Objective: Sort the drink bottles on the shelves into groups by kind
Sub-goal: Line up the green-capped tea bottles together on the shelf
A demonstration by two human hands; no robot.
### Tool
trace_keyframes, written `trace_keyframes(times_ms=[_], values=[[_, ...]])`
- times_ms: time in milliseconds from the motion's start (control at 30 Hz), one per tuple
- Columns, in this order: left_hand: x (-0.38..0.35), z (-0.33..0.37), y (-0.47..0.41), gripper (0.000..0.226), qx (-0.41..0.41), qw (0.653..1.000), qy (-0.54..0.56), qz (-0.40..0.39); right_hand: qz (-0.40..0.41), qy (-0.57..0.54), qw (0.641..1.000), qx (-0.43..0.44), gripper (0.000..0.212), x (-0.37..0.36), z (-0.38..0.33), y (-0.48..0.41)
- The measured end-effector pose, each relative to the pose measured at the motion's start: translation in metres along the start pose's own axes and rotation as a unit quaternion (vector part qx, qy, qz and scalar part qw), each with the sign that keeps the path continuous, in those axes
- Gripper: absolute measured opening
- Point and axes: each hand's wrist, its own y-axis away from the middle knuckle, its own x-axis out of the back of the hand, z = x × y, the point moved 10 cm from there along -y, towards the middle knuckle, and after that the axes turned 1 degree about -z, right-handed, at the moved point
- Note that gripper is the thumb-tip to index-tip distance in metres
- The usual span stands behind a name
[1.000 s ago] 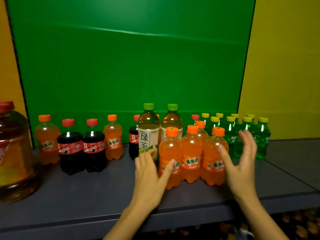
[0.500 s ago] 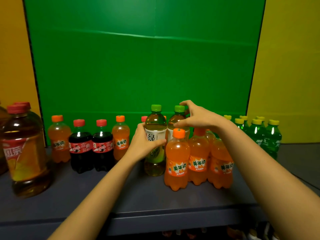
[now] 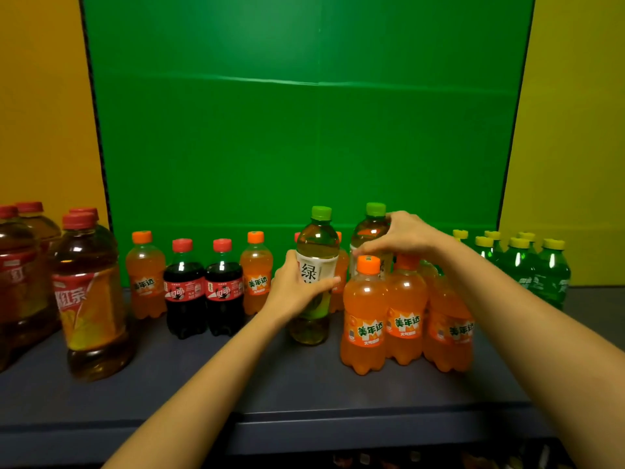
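Fingers of the left hand (image 3: 297,289) wrap a clear green-capped plastic tea bottle (image 3: 317,245); the right hand (image 3: 404,235) seems to pinch its twin (image 3: 371,228) by the shoulder, both upright midway along the dark grey shelf (image 3: 304,394), beside orange plastic soda bottles (image 3: 365,316).

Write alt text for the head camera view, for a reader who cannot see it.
A person's left hand grips one green-capped tea bottle and the right hand grips a second tea bottle on a dark shelf. Orange soda bottles stand in front; cola bottles left, green soda bottles right.

Glossy plastic bottles (image 3: 364,313), matt shelf (image 3: 304,384)
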Motion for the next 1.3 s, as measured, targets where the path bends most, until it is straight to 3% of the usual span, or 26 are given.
trace_keyframes(times_ms=[233,367,500,700,867,1300], values=[[0.054,0.049,0.003,0.056,-0.074,0.995,0.033,0.065,0.150,-0.100,0.982,0.047,0.094,0.061,-0.044,0.009],[0.096,0.077,0.010,0.058,-0.116,0.985,0.051,0.114,0.230,-0.216,0.944,0.093,0.084,0.082,-0.080,0.017],[0.143,0.090,0.024,0.059,-0.138,0.974,0.104,0.147,0.255,-0.354,0.885,0.161,0.060,0.079,-0.125,0.036],[0.220,0.081,0.062,0.047,-0.145,0.960,0.161,0.178,0.192,-0.494,0.826,0.193,0.030,0.024,-0.188,0.063],[0.289,0.056,0.102,0.055,-0.135,0.967,0.124,0.178,0.108,-0.546,0.810,0.185,0.033,-0.050,-0.238,0.080],[0.483,-0.038,0.188,0.056,-0.086,0.980,0.042,0.174,0.076,-0.587,0.788,0.170,0.039,-0.219,-0.380,0.102]])
